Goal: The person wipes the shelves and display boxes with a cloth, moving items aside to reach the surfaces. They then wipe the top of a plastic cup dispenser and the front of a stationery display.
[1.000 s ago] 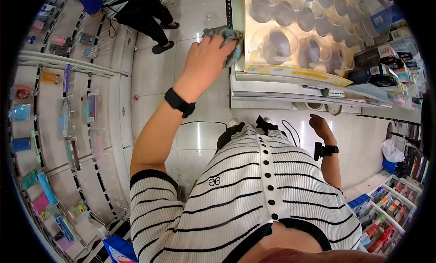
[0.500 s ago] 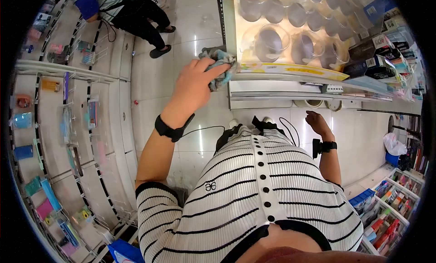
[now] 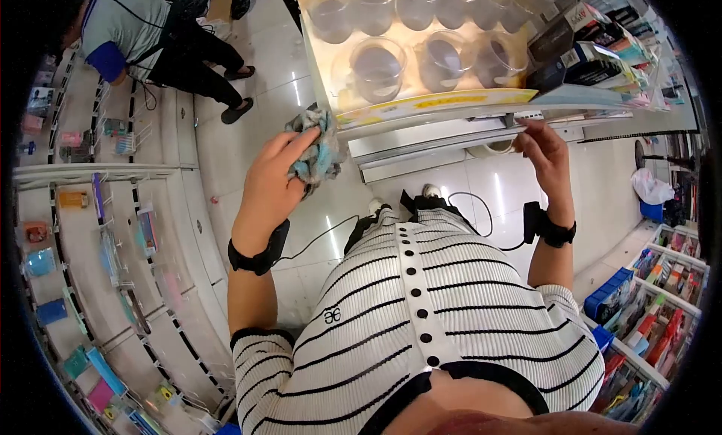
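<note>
My left hand is closed round a crumpled grey-blue rag, at the left corner of a display shelf. Bunched up, the rag overlaps the shelf's corner in this view. On the right, my right hand is raised to the shelf's front edge, its fingers loosely bent and apart, with nothing visible in them. Its fingertips are right at the edge, below some dark boxes. Clear plastic cups stand in rows on the lit shelf top, behind a yellow strip.
Another person stands at the upper left, beside a wall rack with a few hanging packs. Bins of packaged goods are at the lower right. A white bag sits by a blue bin, and cables hang near my legs.
My left hand has drawn the rag slightly down from the shelf's corner. My right hand has risen from beside my body to the shelf's front edge. The view has shifted a little.
</note>
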